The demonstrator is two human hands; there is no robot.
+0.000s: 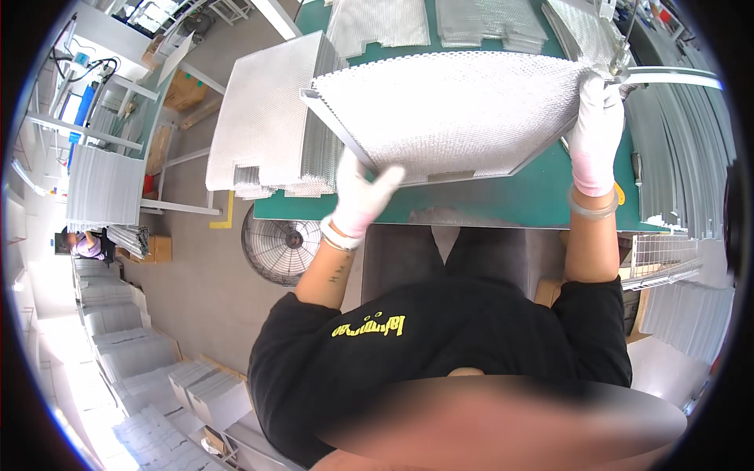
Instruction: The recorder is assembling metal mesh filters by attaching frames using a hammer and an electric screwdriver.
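Note:
A silvery mesh filter panel (463, 110) is raised at a tilt above the green table. Along its left side runs a thin metal edge strip (338, 129). My left hand (363, 192), in a white glove, holds the panel's lower left corner with the thumb in front; its other fingers are partly hidden. At the upper right corner, the fingers of my gloved right hand (595, 133) close round the panel's edge. Another pale metal strip (675, 75) sticks out to the right beside those fingers; whether it joins the panel I cannot tell.
A stack of mesh panels (263, 114) stands left on the green table (440, 206), with more mesh sheets (491, 23) at the back. Long metal strips (679, 149) are piled at the right. A floor fan (289, 239) is below the table; a person (88, 245) is far left.

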